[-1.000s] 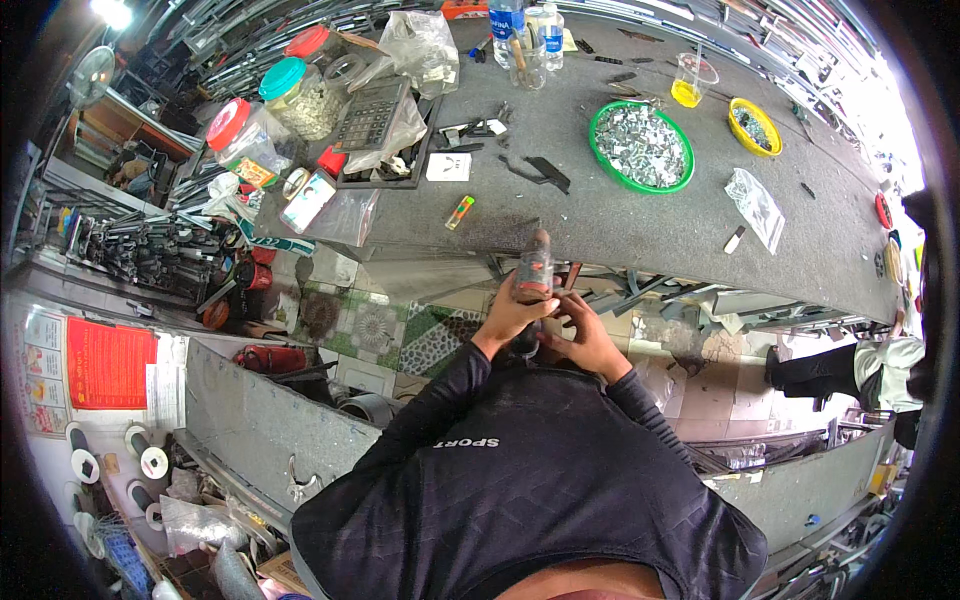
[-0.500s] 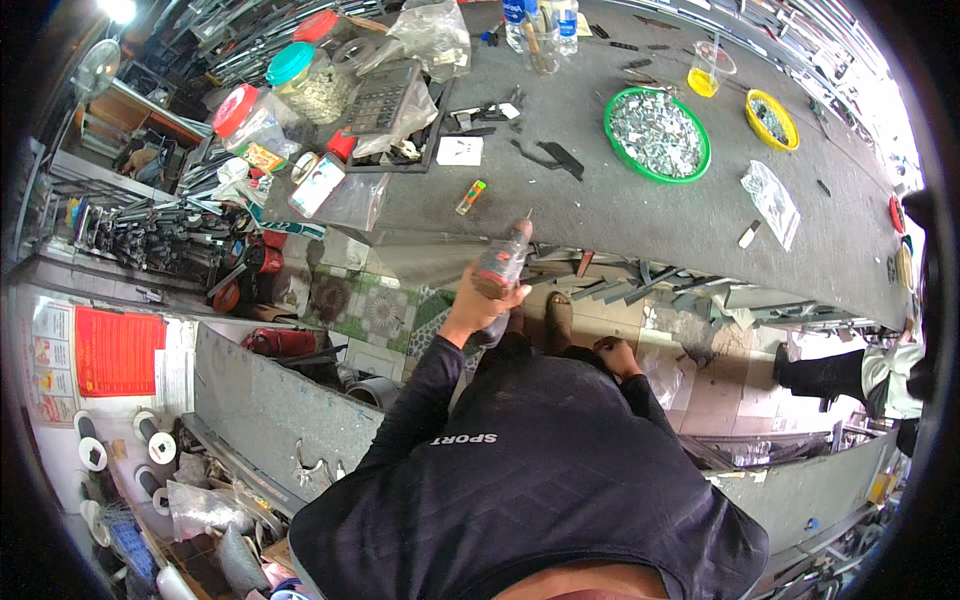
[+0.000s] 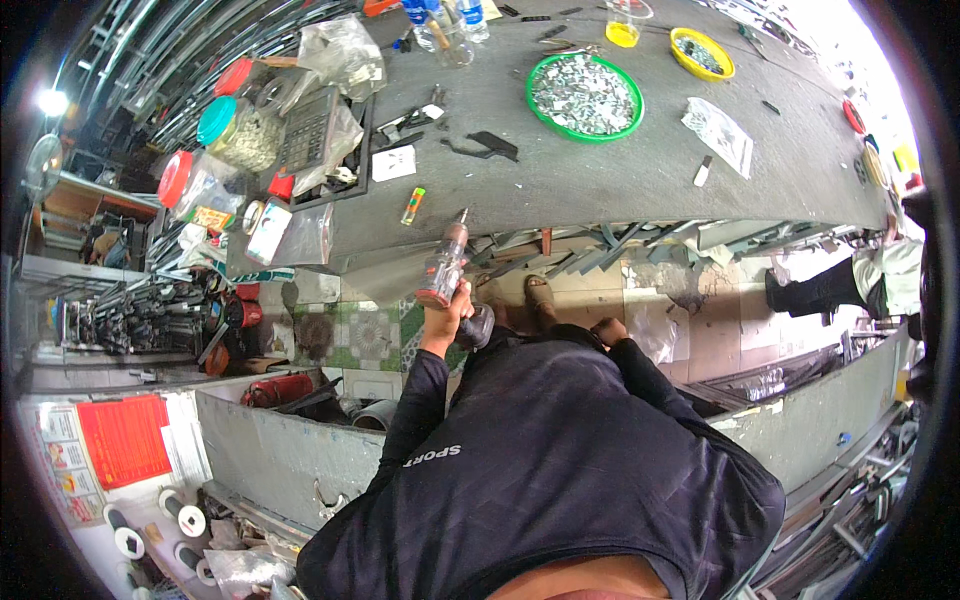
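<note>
Grip of the drill (image 3: 441, 275), left of center, is mostly hidden by the left hand (image 3: 446, 322). Can't tell if the curled right hand (image 3: 609, 331) mid-frame has anything. Up top, water bottles (image 3: 473, 20) get chopped by the edge.

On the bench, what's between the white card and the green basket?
Flat black pieces lie on the bench between card and basket; the head view shows it.
</note>
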Motion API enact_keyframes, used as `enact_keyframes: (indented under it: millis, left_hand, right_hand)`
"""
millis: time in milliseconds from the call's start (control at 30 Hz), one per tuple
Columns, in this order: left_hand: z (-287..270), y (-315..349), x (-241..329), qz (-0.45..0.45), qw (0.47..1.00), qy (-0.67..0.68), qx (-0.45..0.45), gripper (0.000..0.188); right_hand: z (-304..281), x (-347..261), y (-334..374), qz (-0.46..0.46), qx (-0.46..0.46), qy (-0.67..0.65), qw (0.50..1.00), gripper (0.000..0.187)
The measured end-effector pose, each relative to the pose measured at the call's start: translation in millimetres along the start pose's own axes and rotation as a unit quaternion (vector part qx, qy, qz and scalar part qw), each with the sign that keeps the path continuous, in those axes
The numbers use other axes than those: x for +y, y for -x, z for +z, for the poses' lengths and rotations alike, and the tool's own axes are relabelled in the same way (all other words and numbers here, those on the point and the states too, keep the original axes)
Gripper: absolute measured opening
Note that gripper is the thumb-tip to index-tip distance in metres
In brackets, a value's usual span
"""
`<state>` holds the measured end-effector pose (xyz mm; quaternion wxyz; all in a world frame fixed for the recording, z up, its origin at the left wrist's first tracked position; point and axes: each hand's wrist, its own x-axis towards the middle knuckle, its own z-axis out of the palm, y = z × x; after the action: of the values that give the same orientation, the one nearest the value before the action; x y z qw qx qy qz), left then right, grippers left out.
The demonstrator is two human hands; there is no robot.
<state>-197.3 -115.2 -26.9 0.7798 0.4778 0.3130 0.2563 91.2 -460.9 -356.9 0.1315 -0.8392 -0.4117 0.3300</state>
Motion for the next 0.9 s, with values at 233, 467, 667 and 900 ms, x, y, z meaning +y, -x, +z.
enact_keyframes:
  millis: [233,467,667,900]
  left_hand:
    - [-9.8,-1.3,9.5,-0.043,0.992,0.121,-0.002,0.052]
    - [-24.6,-6.1,20.4,-0.069,0.985,0.159,-0.012,0.050]
    - [-27.6,-7.8,23.8,-0.072,0.980,0.185,-0.010,0.051]
    - [-28.8,-7.3,28.5,-0.082,0.979,0.187,-0.009,0.049]
  right_hand:
    - [12.8,17.5,9.9,0.094,-0.074,-0.025,0.993,0.047]
    - [11.0,12.1,16.8,0.130,-0.052,-0.091,0.986,0.055]
    - [20.9,20.0,11.0,0.090,-0.045,-0.028,0.995,0.047]
    - [50.3,51.3,-4.6,0.047,-0.077,0.023,0.996,0.046]
